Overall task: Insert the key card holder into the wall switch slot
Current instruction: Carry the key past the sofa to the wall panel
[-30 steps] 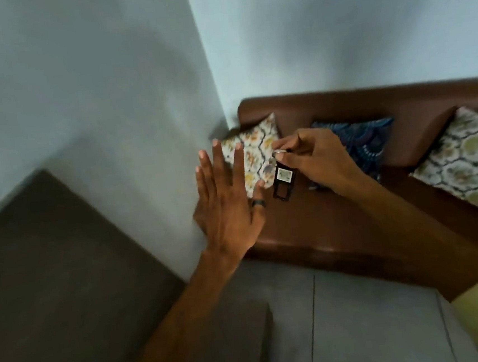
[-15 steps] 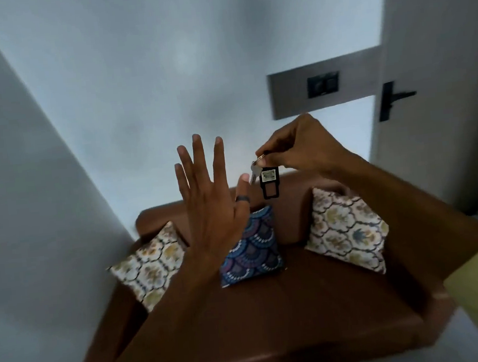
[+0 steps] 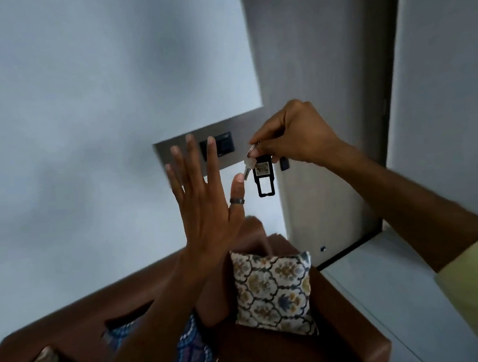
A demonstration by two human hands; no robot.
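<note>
Key card holder dangles below right hand grip, seemingly by its ring

A living room — brown sofa, patterned cushions, door.

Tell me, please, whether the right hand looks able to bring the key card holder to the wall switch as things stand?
Probably yes: the right hand dangles the key card holder near the wall switch; only the open left hand partly fronts it.

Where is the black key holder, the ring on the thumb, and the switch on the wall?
key holder [image 3: 264, 178]: head view, black body.
ring [image 3: 237, 201]: head view, band on left thumb.
wall switch [image 3: 224, 145]: head view, dark plate.
</note>
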